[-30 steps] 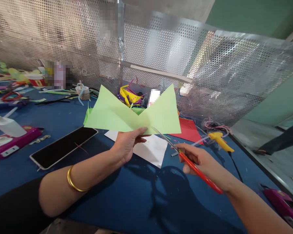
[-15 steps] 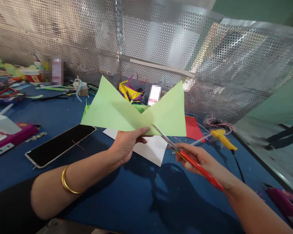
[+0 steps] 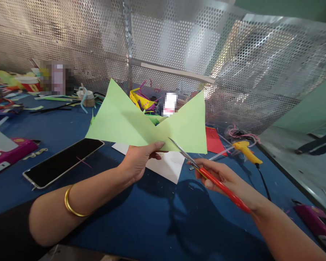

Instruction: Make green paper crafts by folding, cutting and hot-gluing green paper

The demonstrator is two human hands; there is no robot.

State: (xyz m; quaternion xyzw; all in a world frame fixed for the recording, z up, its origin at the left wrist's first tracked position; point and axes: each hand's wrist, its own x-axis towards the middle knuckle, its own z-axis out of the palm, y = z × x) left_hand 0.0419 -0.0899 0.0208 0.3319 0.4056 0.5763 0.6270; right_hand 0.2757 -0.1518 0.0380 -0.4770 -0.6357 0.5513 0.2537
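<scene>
A light green sheet of paper (image 3: 125,119) with a deep V notch in its upper edge is held above the table. My left hand (image 3: 142,157) pinches its lower middle, thumb in front and fingers behind. In my right hand (image 3: 217,175) is a pair of scissors (image 3: 220,186) with red handles. One blade lies over the front of the green paper, just right of my left thumb; the other blade is partly hidden. Below the green paper a white sheet (image 3: 165,168) lies on the table.
The blue table (image 3: 141,224) holds a black-screened phone (image 3: 63,161) at left, purple power strips (image 3: 13,156) at both sides and a yellow glue gun (image 3: 247,152) at right. Red paper (image 3: 214,141) lies behind. Craft scraps and a cup (image 3: 29,84) stand far left, before a perforated metal screen (image 3: 174,47).
The view has shifted slightly, so the background sits a little further left. The left part of the green paper has spread slightly outward. Both hands keep their holds, with the scissors at the same spot.
</scene>
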